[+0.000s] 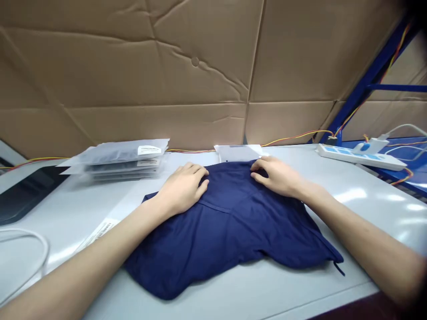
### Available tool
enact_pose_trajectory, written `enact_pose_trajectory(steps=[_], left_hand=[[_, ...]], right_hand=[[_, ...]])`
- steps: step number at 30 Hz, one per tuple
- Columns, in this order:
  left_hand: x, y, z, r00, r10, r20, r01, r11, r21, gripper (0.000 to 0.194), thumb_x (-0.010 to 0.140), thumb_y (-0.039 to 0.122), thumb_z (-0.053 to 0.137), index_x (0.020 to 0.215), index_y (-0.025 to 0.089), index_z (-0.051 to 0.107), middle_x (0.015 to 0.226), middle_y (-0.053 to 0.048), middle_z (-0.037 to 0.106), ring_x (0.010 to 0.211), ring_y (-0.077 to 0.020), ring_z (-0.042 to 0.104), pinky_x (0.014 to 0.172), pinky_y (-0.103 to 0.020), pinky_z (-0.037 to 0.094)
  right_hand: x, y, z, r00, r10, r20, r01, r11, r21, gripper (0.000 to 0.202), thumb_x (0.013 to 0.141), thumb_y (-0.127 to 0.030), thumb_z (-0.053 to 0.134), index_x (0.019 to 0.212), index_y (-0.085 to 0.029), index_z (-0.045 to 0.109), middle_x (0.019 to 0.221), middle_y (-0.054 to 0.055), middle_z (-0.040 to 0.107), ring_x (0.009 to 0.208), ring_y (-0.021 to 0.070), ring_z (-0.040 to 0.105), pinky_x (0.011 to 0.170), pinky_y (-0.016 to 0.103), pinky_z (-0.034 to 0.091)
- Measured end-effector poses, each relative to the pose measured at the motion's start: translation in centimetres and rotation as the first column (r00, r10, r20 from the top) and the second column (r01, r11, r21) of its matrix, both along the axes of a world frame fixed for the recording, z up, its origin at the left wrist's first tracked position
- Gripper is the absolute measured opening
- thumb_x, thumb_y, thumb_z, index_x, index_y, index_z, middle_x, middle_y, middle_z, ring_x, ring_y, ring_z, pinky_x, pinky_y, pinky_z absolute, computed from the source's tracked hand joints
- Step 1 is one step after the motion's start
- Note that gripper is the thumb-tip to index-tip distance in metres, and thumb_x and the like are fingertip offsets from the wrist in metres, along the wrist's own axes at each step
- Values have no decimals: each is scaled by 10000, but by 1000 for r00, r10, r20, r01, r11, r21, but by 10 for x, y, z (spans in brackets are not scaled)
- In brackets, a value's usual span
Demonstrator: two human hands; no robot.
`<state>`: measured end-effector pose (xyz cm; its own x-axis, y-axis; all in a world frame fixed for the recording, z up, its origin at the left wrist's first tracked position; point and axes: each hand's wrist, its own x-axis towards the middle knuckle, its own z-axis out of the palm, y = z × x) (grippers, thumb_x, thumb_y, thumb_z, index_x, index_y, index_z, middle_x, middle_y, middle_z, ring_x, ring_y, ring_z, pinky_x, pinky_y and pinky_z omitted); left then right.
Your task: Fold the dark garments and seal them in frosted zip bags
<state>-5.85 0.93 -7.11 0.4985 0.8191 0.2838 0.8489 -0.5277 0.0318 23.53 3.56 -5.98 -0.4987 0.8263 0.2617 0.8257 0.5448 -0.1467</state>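
Note:
A navy blue cloth garment point(230, 222) lies spread on the light grey table, with a seam across its middle and a thin cord at its right corner. What kind of garment it is, I cannot tell. My left hand point(185, 186) is at its upper left, fingers curved and thumb close to the fingertips, pinching the cloth. At the upper right edge, my right hand point(275, 175) pinches the fabric in the same way. Just beyond the garment, between the hands, sits a flat white translucent packet point(238, 153).
Several translucent bags point(123, 155) with labels are stacked at the back left, beside a dark flat tablet-like object point(30, 191). A white cable point(45, 249) and a labelled strip point(100, 231) lie left. A power strip point(360, 156) stands back right; cardboard point(200, 89) walls the back.

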Motion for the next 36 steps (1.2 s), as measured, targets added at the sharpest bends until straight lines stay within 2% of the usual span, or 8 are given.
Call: enact_pose_trajectory(steps=[4, 19, 22, 24, 27, 30, 33, 36], left_hand=[[0, 0, 0, 999, 17, 36, -16, 999, -36, 366, 980, 344, 374, 1140, 170, 654, 1217, -121, 674, 1180, -299, 572, 1040, -487, 457], [0, -3, 0, 996, 30, 86, -25, 998, -59, 362, 965, 355, 390, 1145, 167, 641, 1203, -116, 663, 1168, -300, 565, 1043, -487, 461], [-1, -3, 1, 994, 11, 110, -2, 997, -81, 376, 927, 312, 425, 1215, 165, 615, 1301, -118, 622, 1242, -298, 531, 1087, -483, 433], [-2, -3, 2, 993, 12, 114, 0, 995, -105, 455, 883, 275, 452, 1308, 158, 564, 1394, -120, 571, 1310, -298, 491, 1123, -475, 403], [-4, -3, 4, 992, 62, 111, -43, 986, -163, 605, 829, 278, 498, 1419, 149, 470, 1465, -125, 524, 1369, -305, 447, 1150, -467, 378], [-5, -1, 4, 986, 125, 107, -99, 970, -220, 674, 805, 318, 518, 1448, 130, 444, 1487, -132, 507, 1402, -302, 419, 1168, -442, 361], [-4, 3, 4, 969, 193, 155, -152, 958, -242, 638, 833, 386, 489, 1402, 97, 498, 1452, -151, 537, 1387, -301, 441, 1165, -422, 360], [-4, 8, 6, 940, 252, 232, -195, 950, -244, 542, 872, 447, 453, 1269, 110, 603, 1358, -158, 610, 1312, -313, 516, 1128, -433, 391]], right_hand=[[1, -2, -1, 1000, -6, 21, 7, 998, -55, 317, 925, -386, 540, 1134, -185, 667, 1149, 138, 654, 1091, 305, 600, 976, 448, 477], [1, -2, -1, 999, 11, -31, -14, 996, -90, 326, 926, -420, 549, 1123, -196, 679, 1157, 125, 657, 1124, 301, 588, 1003, 453, 466], [0, -3, 0, 999, 15, -36, -19, 996, -92, 316, 922, -410, 553, 1109, -190, 681, 1148, 129, 657, 1116, 303, 590, 999, 456, 464], [-1, -3, 1, 999, 24, -41, -28, 996, -88, 284, 918, -402, 559, 1061, -191, 684, 1109, 125, 667, 1075, 297, 606, 963, 448, 478], [-3, -3, 1, 998, 18, -59, -23, 996, -86, 203, 911, -372, 565, 961, -205, 670, 1016, 103, 689, 976, 274, 633, 872, 418, 504], [-2, -1, 0, 996, -36, -85, 29, 996, -80, 191, 909, -342, 570, 1006, -198, 650, 1006, 99, 696, 937, 260, 645, 839, 395, 518], [0, 3, -4, 993, -112, -34, 112, 994, 14, 299, 930, -329, 542, 1161, -166, 640, 1099, 143, 655, 1061, 293, 614, 944, 420, 495], [5, 7, -6, 986, -163, 26, 159, 982, 105, 327, 944, -312, 515, 1204, -178, 661, 1136, 149, 602, 1104, 308, 582, 982, 427, 481]])
